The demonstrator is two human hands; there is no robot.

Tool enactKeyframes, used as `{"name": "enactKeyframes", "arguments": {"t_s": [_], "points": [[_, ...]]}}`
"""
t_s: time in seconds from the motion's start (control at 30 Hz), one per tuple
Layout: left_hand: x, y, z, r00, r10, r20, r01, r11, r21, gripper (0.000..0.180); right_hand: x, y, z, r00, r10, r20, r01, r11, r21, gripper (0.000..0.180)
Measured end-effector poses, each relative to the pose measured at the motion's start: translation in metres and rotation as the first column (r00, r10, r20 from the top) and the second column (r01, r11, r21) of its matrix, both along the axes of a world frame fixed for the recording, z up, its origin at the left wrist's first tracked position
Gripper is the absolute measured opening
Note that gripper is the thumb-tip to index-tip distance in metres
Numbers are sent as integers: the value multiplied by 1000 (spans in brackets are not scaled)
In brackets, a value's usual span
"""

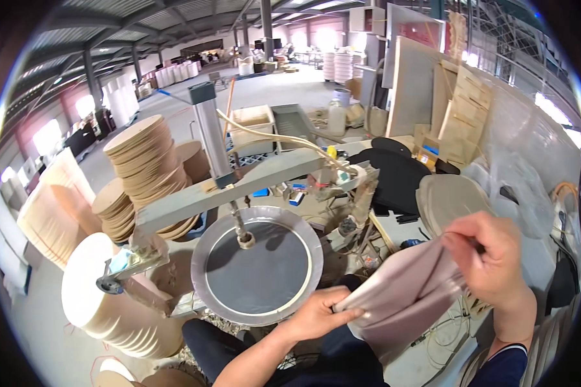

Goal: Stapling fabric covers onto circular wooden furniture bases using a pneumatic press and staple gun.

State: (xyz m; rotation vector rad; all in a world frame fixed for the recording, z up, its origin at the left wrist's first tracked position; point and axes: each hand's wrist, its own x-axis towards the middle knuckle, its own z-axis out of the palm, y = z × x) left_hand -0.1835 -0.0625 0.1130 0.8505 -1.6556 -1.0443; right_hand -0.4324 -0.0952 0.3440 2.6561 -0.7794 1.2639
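A piece of soft mauve-grey fabric (403, 297) hangs in folds between my two hands, above my lap on the right. My left hand (319, 314) pinches its near left edge between thumb and fingers. Higher up and to the right, my right hand (487, 255) has its fingers closed on the fabric's upper corner. Just beyond my left hand lies a round metal form (202, 284) with a dark grey disc (258, 271) inside its rim. A vertical rod (239, 222) comes down onto that disc from a grey crossbeam (226, 192) with an upright cylinder (211, 132) on it.
Tall stacks of round brown boards (142, 155) stand at the left, above a pale stack of discs (87, 284). To the right, grey round pieces (455, 200) and black round pieces (390, 171) lie on a bench. Clear plastic sheeting (510, 161) covers the right side.
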Motion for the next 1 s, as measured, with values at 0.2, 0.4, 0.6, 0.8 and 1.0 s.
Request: {"name": "enactKeyframes", "arguments": {"t_s": [0.2, 0.4, 0.6, 0.8, 1.0], "points": [[-7, 12, -71, 996, -77, -47, 84, 980, 182, 29, -6, 10, 16, 1000, 0, 27, -1, 998, 59, 2], [19, 25, -88, 955, 17, -297, 94, 930, 356, 27, -30, -1, 22, 981, -132, 140, 131, 991, 18, 9], [72, 45, -52, 808, 260, -530, -119, 951, 285, 13, -84, -45, 49, 950, -173, 261, 121, 971, 205, 14], [134, 61, 58, 581, 610, -538, -660, 741, 128, 18, -67, -87, 57, 881, -100, 462, -13, 972, 235, 24], [216, 36, 166, 422, 901, -104, -895, 395, -209, 35, 20, -165, 30, 857, -26, 514, -198, 905, 376, 33]]}}
